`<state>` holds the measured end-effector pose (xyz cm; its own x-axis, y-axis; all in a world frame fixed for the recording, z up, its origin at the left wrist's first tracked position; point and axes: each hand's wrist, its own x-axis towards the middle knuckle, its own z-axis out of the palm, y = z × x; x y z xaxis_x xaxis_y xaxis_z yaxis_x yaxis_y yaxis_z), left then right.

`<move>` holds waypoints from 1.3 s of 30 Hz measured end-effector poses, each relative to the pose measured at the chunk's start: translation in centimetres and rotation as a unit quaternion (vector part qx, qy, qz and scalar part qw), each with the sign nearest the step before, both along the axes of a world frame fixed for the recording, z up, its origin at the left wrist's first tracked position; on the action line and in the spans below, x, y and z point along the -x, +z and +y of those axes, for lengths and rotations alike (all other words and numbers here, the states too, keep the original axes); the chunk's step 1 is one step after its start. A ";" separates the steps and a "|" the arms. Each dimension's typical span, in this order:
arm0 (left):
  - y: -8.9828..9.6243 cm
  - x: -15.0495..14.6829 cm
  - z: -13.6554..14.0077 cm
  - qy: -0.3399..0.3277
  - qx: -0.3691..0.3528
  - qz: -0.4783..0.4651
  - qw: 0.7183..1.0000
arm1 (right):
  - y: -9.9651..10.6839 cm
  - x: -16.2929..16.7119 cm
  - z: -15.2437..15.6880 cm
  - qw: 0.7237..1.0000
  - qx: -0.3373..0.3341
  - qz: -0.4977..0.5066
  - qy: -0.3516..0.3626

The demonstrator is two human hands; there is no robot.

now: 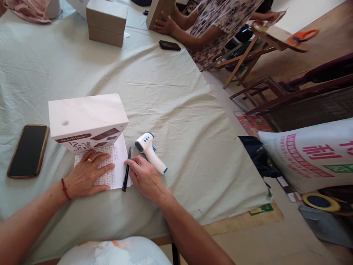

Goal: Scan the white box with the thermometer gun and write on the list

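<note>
My left hand (89,173) rests flat with fingers spread on a sheet of printed paper (104,180), just below a white box (86,114). Closed at the fingertips, my right hand (143,175) lies across a black pen (126,178) at the paper's right edge. Its curled lower fingers are partly hidden. Right beside that hand, a white and blue infrared thermometer (150,151) lies on its side. The white box stands over the paper's far part and hides it.
A phone in a brown case (28,151) lies at the left. Across the cloth-covered table (176,103) are a cardboard box (107,24) and a dark phone (170,45). Another person's hands (168,24) hold a box there. A white printed sack (309,154) stands beyond the right edge.
</note>
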<state>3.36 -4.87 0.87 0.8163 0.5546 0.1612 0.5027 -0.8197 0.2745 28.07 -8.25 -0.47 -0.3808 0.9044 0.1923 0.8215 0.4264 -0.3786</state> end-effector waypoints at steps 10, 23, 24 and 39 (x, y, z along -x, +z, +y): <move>0.1 0.0 -0.1 -0.007 -0.010 0.006 1.000 | 0.3 -1.4 1.2 0.991 -0.117 -0.049 0.046; -0.1 -0.4 -0.6 0.003 -0.020 0.015 1.000 | 0.6 1.3 -0.8 0.898 -0.084 0.431 -0.017; -0.1 -0.5 -0.7 0.008 -0.021 0.018 1.000 | 0.5 1.7 -0.8 0.893 -0.057 0.447 -0.008; 0.1 -0.8 -0.9 0.011 -0.038 0.015 0.999 | -0.9 3.5 0.5 0.911 0.053 0.386 -0.138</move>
